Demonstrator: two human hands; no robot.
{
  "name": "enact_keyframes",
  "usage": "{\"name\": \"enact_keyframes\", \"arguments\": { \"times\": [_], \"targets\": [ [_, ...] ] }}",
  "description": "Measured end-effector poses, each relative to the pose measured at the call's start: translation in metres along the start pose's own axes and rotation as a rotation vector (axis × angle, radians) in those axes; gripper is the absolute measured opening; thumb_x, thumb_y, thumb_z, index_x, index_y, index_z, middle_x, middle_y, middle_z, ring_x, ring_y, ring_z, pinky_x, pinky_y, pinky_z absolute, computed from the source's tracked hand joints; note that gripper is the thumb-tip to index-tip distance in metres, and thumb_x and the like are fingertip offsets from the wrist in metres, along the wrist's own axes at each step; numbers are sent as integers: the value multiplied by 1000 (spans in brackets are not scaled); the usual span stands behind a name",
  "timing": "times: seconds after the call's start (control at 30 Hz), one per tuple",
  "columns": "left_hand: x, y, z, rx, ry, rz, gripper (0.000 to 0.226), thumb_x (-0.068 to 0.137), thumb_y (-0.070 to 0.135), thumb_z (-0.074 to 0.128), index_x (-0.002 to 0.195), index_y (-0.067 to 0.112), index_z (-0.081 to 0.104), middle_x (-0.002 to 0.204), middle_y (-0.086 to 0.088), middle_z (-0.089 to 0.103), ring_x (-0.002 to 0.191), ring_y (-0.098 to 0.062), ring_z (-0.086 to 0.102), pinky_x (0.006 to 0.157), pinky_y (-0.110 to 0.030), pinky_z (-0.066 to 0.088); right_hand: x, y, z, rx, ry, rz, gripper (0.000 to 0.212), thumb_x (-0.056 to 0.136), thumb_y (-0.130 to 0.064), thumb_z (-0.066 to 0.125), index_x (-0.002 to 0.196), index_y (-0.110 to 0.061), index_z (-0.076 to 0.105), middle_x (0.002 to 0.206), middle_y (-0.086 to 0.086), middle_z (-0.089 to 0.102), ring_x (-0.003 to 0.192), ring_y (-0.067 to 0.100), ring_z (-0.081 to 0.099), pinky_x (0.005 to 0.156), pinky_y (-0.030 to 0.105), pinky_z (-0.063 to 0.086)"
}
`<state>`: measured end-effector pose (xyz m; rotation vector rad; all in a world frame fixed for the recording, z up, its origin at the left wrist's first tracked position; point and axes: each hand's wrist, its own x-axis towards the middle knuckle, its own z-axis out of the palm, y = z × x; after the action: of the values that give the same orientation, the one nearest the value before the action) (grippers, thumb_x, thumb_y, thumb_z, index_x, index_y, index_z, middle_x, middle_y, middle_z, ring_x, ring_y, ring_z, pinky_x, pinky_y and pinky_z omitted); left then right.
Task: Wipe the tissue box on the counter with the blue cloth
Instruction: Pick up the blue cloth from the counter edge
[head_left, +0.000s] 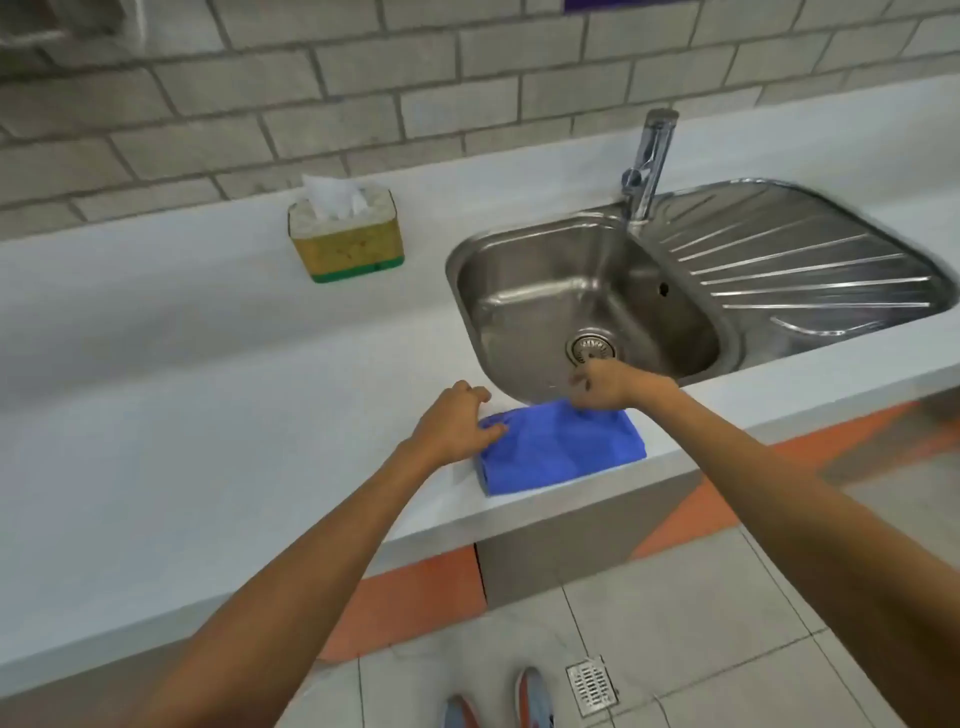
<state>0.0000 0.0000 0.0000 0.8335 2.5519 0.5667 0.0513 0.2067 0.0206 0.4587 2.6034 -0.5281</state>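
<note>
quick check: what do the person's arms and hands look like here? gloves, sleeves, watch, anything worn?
Both hands, the left hand and the right hand, are bare: no gloves, and no rings that can be made out. Both forearms are uncovered up to the frame edge, with no sleeve, watch, strap or cable in view. No markings show on them.

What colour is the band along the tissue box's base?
Green, under yellowish sides on the tissue box; head view.
</note>
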Motion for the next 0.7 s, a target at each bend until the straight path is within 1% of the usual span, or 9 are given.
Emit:
{"name": "enact_keyframes", "arguments": {
  "times": [0.13,0.3,0.37,0.4,0.47,0.53,0.6,0.63,0.7],
  "targets": [
    [-3,3,13,61,-21,-8,54,81,41,63,123,9,53,120,-14,53,109,-28,52,88,-35,44,-8,15,7,-35,-27,18,44,83,-18,57,122,1,55,125,19,60,113,33,56,96,39,46],
    [2,5,26,77,25,-64,54,80,39,63,123,8,52,120,-13,54,108,-26,52,86,-31,44,-5,25,7,-28,51,5,43,80,-18,64,118,3,59,119,20,63,109,33,58,93,40,48],
    [5,7,26,39,26,-101,46,79,37,66,113,7,58,110,-12,58,98,-25,55,77,-28,42,-3,25,4,-62,66,6,35,78,-20,67,102,5,64,103,20,67,98,34,61,78,37,50],
    [5,8,27,16,25,-117,39,78,35,67,103,7,61,99,-10,58,89,-23,56,71,-25,40,-3,24,3,-80,63,8,28,76,-21,69,87,4,64,87,18,66,87,33,61,67,33,46],
    [6,8,27,-72,33,-158,22,78,29,67,75,12,55,75,-4,50,68,-16,48,57,-20,34,1,27,0,-22,44,25,31,73,-25,72,59,-5,52,61,8,50,67,25,50,53,29,34],
    [6,6,29,-234,63,-207,27,78,24,66,64,17,44,65,0,45,62,-14,43,53,-20,31,5,32,-4,221,4,13,33,75,-27,71,59,-9,49,62,4,45,62,18,45,52,25,32],
    [6,6,23,-537,113,-285,13,80,22,64,77,16,53,77,0,54,74,-16,51,60,-22,39,9,35,-8,631,-63,1,27,80,-30,69,85,-4,60,80,5,59,77,17,58,64,24,45],
    [4,6,17,-725,133,-324,10,80,20,63,85,15,57,87,-1,60,80,-16,55,64,-23,43,11,34,-10,828,-109,4,33,82,-29,67,100,-2,62,93,5,65,87,19,63,72,26,51],
    [2,4,4,-1073,136,-353,11,81,18,62,92,17,64,100,-4,66,86,-16,62,70,-26,48,15,25,-15,1105,-136,-14,41,84,-26,66,115,0,60,98,6,70,84,16,70,67,25,57]
  ]
}}
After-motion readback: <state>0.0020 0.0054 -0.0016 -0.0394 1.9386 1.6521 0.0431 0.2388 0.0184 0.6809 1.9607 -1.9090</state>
